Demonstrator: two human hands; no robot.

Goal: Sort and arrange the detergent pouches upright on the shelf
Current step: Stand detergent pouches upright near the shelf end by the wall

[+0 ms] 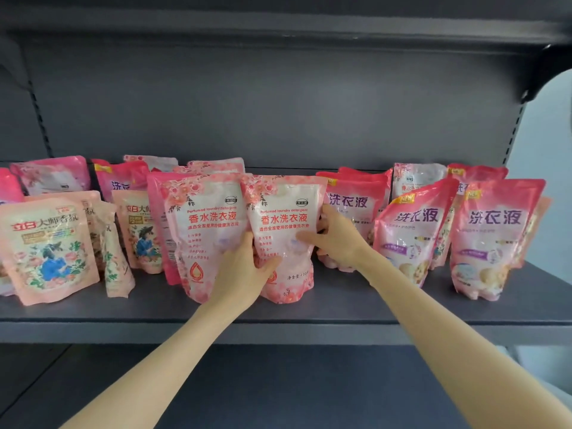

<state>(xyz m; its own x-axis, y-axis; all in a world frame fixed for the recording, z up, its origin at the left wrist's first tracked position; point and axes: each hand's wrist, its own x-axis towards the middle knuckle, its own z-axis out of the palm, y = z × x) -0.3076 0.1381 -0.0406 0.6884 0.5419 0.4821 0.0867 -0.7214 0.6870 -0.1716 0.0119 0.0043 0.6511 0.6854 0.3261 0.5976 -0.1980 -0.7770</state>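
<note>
A pink-and-white floral detergent pouch [283, 212] stands upright at the middle of the grey shelf [340, 308]. My left hand [244, 270] grips its lower left edge. My right hand [335, 239] grips its right side, thumb on the front. A matching floral pouch [201, 224] stands just left of it, touching. Peach pouches with a blue figure [46, 246] stand at the left. Pink pouches with purple lettering [492, 233] stand at the right, one [408, 230] leaning.
More pouches fill the back row along the shelf's rear wall [278, 103]. A narrow peach pouch [114, 258] stands edge-on at the left. A strip of bare shelf runs along the front edge. Another shelf [278, 23] hangs overhead.
</note>
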